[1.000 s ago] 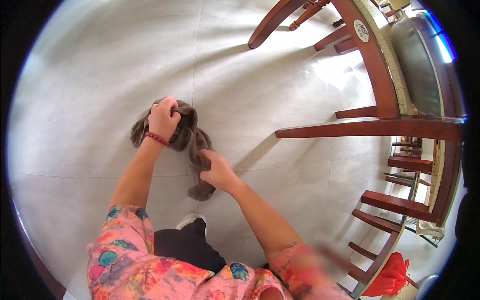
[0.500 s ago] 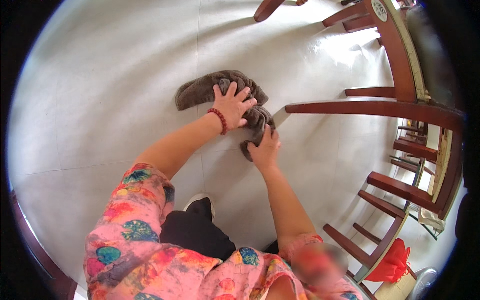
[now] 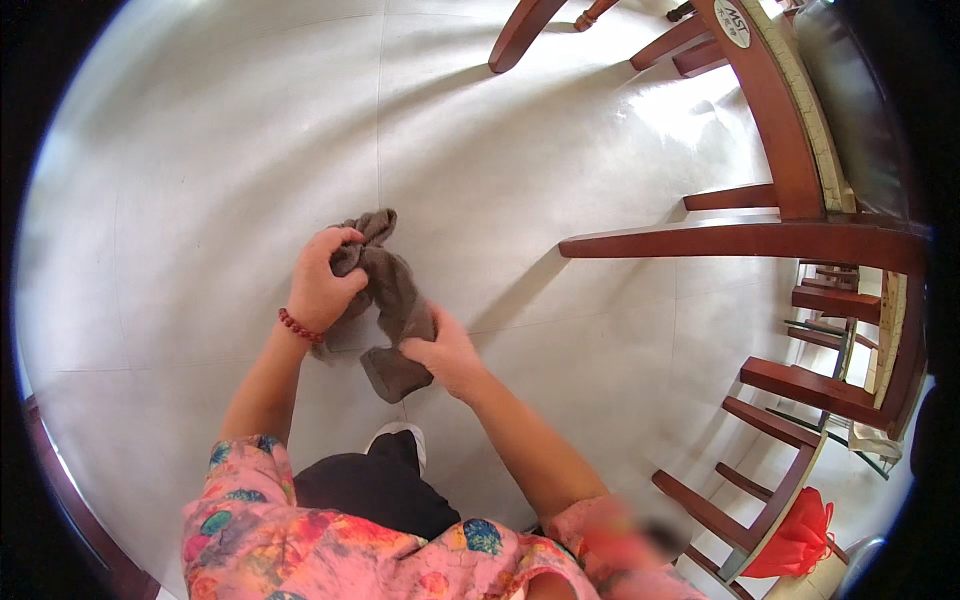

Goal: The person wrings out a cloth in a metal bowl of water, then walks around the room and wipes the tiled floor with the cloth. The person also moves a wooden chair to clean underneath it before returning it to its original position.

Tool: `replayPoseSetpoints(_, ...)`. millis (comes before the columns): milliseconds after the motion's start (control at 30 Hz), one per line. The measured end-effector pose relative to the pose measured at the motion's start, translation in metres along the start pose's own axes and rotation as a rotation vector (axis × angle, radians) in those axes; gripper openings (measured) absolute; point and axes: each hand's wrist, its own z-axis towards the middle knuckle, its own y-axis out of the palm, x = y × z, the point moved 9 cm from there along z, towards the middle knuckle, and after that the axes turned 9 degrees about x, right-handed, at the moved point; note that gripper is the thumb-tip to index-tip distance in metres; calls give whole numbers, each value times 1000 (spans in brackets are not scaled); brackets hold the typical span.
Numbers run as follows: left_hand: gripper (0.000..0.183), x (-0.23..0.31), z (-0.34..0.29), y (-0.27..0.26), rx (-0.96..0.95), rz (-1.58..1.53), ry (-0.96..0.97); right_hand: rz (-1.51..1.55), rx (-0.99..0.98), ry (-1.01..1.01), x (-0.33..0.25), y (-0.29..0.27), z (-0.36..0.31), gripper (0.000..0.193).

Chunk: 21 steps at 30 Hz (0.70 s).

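Observation:
A brown cloth (image 3: 395, 290), bunched and twisted, is held between my two hands above the pale floor (image 3: 240, 230). My left hand (image 3: 322, 280), with a red bead bracelet at its wrist, grips the cloth's upper part, fingers curled round it. Further down and to the right, my right hand (image 3: 448, 352) pinches the cloth with its thumb lying across the top. The lower end hangs as a folded flap below my right thumb. Part of the cloth behind my left hand is hidden.
Upturned or tilted-looking wooden chairs (image 3: 790, 150) with red-brown legs line the right side. One long leg (image 3: 700, 240) reaches toward the middle. A red bag (image 3: 795, 535) is at the lower right. My shoe (image 3: 400, 440) stands just below the cloth.
The cloth was spread on the floor under my left palm; now it is gathered up nearer to me. Both hands have moved left and closer, and my left fingers have curled round it.

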Motion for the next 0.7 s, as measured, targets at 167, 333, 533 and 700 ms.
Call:
replayPoseSetpoints(167,39,19,23,39,-76,-383,-180,210,307,-207,-66,-57,-6,56)
replayPoseSetpoints(333,41,75,47,79,-63,-301,87,84,645,-450,-111,-129,6,53)
replayPoseSetpoints(533,41,111,74,72,87,-275,294,-283,879,-703,-173,-146,21,50)
replayPoseSetpoints(700,48,95,86,85,18,16,279,-615,1140,-722,-188,-181,49,53)
